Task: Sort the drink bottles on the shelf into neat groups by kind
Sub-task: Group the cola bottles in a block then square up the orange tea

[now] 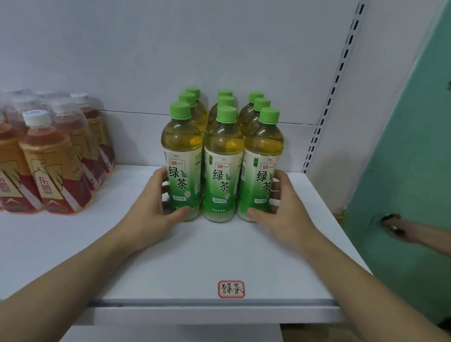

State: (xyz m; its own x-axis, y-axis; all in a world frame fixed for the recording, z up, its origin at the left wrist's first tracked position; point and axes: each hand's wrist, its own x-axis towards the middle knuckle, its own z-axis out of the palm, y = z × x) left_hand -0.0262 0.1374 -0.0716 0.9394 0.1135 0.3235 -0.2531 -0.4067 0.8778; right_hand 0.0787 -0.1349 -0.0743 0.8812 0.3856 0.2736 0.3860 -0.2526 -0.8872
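Green-capped clear plastic green-tea bottles (222,154): grouped three by three, right of centre on white shelf (48,250); left hand (152,205) and right hand (283,211) are cupping its near corners, fingers curled; red-labelled white-capped bottles (38,151) grouped far left; sorting appears nearly done

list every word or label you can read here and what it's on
"统一" in red: front label of each green tea bottle
"绿茶" in large green characters: same labels
"绿茶" handwritten: red-edged sticker on the shelf front
"东鹏": labels of the red drink bottles, characters tilted
Small print low on the green tea labels: too small to read
Other marks on the red bottles: blurred, unreadable
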